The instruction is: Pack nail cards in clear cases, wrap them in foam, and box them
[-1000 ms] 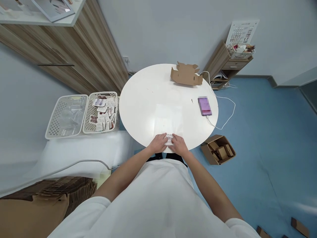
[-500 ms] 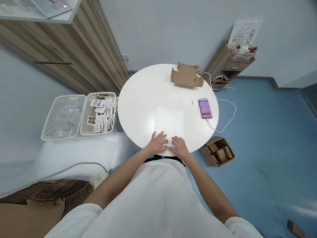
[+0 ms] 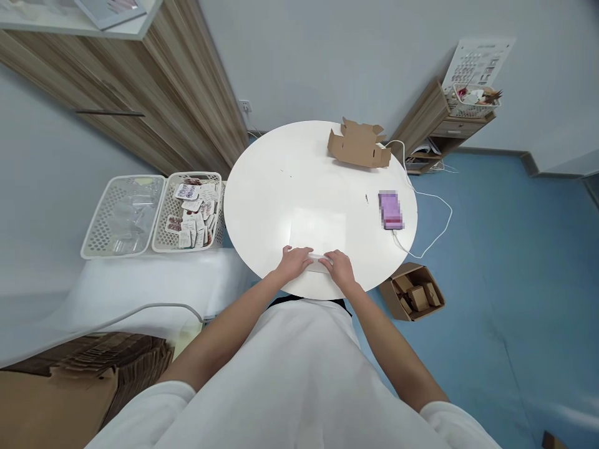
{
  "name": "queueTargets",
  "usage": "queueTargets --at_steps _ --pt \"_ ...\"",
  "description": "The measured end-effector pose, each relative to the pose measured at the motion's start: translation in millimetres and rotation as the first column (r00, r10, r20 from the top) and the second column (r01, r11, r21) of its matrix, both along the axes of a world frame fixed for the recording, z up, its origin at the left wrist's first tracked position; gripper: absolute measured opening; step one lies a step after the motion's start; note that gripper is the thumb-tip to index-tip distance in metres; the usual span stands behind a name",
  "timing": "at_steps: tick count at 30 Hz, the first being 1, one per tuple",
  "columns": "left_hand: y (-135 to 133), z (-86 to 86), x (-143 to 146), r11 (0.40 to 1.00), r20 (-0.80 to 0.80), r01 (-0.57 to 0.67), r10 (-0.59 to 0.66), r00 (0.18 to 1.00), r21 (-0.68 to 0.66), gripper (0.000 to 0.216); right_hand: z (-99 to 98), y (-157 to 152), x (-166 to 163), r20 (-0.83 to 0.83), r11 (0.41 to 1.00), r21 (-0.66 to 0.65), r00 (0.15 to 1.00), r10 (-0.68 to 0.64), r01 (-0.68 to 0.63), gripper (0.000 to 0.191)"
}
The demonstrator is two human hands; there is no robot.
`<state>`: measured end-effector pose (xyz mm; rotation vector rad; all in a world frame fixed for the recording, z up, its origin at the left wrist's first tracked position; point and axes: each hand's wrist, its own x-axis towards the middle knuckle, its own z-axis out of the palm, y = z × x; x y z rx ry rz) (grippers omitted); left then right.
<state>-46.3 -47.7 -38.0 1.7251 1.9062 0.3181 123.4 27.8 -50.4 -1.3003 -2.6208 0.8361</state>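
A thin, whitish, see-through sheet (image 3: 318,229) lies flat on the white oval table (image 3: 257,187), close to its front edge. Its near end is folded or rolled into a narrow strip between my hands. My left hand (image 3: 294,262) pinches the strip's left end, fingers curled over it. At the right end, my right hand (image 3: 340,268) holds it the same way, thumb toward the middle. Whether the sheet is film or foam I cannot tell.
A flattened brown cardboard box (image 3: 359,144) sits at the table's back right. A purple, blurred-out device (image 3: 390,210) with a white cable lies nearer. Left stand two white baskets (image 3: 122,215), one with small printed packets (image 3: 194,215). A carton (image 3: 397,302) of small boxes stands on the floor.
Both hands have moved slightly away from my body, their fingers closing from spread to pinching. The sheet's near end has been turned up into a strip.
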Motion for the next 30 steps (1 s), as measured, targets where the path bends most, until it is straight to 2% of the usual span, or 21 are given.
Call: queueTargets --at_steps 5,7,13,16,18,20,24,25,27,28,30 --pt "21.2 -6.1 -1.9 0.966 -0.067 -0.086 0.072 0.995 -0.243 0.025 -4.5 15.8 -16.8 0.081 0.996 -0.085 0.997 -0.019 0.026 0.031" --pt "25.1 -7.8 -1.4 0.955 -0.092 -0.102 0.079 0.993 -0.279 0.023 -7.5 18.7 -19.1 0.109 0.994 -0.108 0.994 -0.004 0.016 0.029" --pt "17.9 -9.3 1.3 0.988 -0.239 -0.086 0.052 0.970 -0.131 0.019 -20.7 18.7 -14.0 0.068 0.999 -0.035 0.997 0.030 -0.028 0.025" --pt "13.2 -9.5 4.3 0.998 -0.259 -0.066 0.067 0.963 0.014 0.025 -24.7 15.7 -6.6 0.109 0.998 0.054 0.993 -0.049 0.044 0.023" --pt "11.3 -9.6 7.3 0.996 -0.254 -0.009 0.031 0.967 0.090 0.028 -24.6 12.4 -0.3 0.120 0.985 0.150 0.988 -0.101 0.082 0.021" --pt "9.0 -9.4 10.3 0.991 -0.248 0.063 -0.033 0.968 0.115 0.027 -22.2 8.3 5.7 0.096 0.978 0.210 0.995 -0.029 0.008 0.024" --pt "-0.4 -7.7 12.6 0.988 -0.241 0.123 -0.098 0.966 0.090 0.019 -13.5 0.7 10.5 0.041 0.931 0.143 0.942 0.334 -0.337 0.023" --pt "-3.5 -7.0 12.4 0.987 -0.238 0.134 -0.111 0.965 0.086 0.018 -11.2 -0.5 9.8 0.043 0.918 0.121 0.926 0.375 -0.377 0.030" --pt "-9.3 -5.8 11.9 0.982 -0.237 0.169 -0.146 0.961 0.079 0.035 -6.9 -1.7 6.7 0.078 0.910 0.097 0.915 0.396 -0.402 0.043" --pt "-11.8 -5.1 11.7 0.980 -0.242 0.185 -0.162 0.957 0.076 0.044 -4.7 -2.0 4.8 0.104 0.908 0.088 0.910 0.401 -0.410 0.046" --pt "-15.8 -3.6 11.5 0.978 -0.257 0.200 -0.177 0.950 0.066 0.048 -0.2 -3.3 1.6 0.143 0.900 0.069 0.897 0.419 -0.431 0.044"
